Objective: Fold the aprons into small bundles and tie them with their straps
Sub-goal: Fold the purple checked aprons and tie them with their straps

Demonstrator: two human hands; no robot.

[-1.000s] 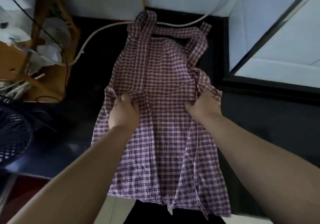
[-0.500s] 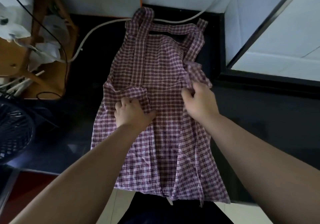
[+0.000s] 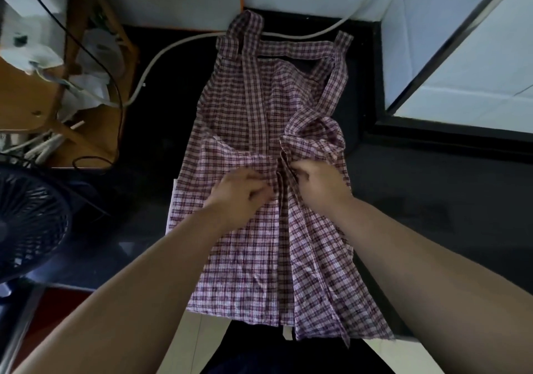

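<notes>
A purple-and-white checked apron (image 3: 248, 258) lies lengthwise on a black counter (image 3: 432, 194), bib end away from me, hem hanging over the near edge. Its neck strap (image 3: 291, 46) and a long strap (image 3: 255, 105) lie across the bib. Both side edges are drawn in to the middle at the waist. My left hand (image 3: 240, 193) pinches the left fold with curled fingers. My right hand (image 3: 320, 184) grips the bunched right fold just beside it. The two hands nearly touch.
A white hose (image 3: 161, 56) curves across the counter's far side. A dark fan (image 3: 28, 223) stands at the left, with a wooden stand (image 3: 26, 99), cables and white cloths behind it. White tiled walls and a metal frame (image 3: 461, 41) rise at the right.
Both hands moved inward from the apron's sides to its middle, pulling the left and right edges over the centre. The right side is now bunched up.
</notes>
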